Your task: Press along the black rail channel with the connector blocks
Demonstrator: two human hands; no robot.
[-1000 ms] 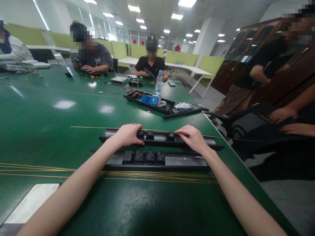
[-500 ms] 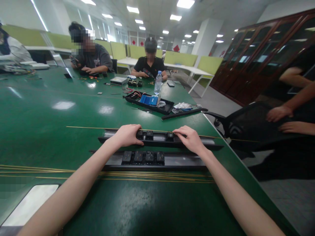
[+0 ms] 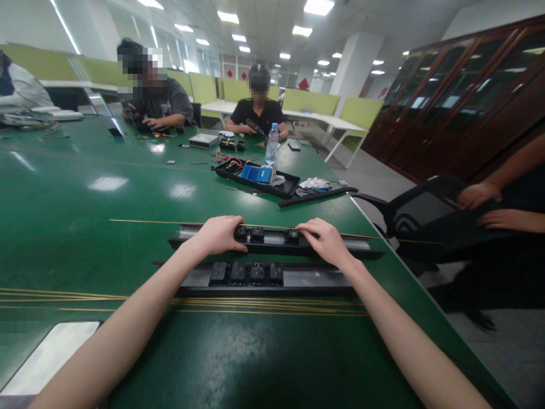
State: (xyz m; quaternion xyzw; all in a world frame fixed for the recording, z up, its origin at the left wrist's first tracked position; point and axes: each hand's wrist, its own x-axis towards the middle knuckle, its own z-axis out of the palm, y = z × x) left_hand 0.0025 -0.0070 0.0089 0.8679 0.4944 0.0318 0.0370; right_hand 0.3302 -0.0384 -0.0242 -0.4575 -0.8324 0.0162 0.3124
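A thin brass-coloured rod point(image 3: 140, 221) lies lengthwise along the far black channel point(image 3: 360, 245), sticking out past both its ends. My left hand point(image 3: 219, 234) is closed around the channel's left part, thumb on the near wall and fingers over the far side. With thumb and forefinger, my right hand point(image 3: 326, 241) pinches the rod beside a small black block point(image 3: 293, 234). More black blocks point(image 3: 257, 233) sit in the channel between my hands. Closer to me, a second black channel point(image 3: 315, 277) holds a row of several black blocks point(image 3: 238, 272).
Several loose rods point(image 3: 255, 304) lie in front of the near channel on the green table point(image 3: 230, 363). Beyond are a black tray point(image 3: 292, 184), a water bottle point(image 3: 271, 145) and a black strip point(image 3: 317, 197). An office chair point(image 3: 419, 213) and another person's hands point(image 3: 481, 196) are at right.
The rod has slid slightly left along the channel, with my right hand shifting a little left too. My left hand keeps its place. The person at right has shifted.
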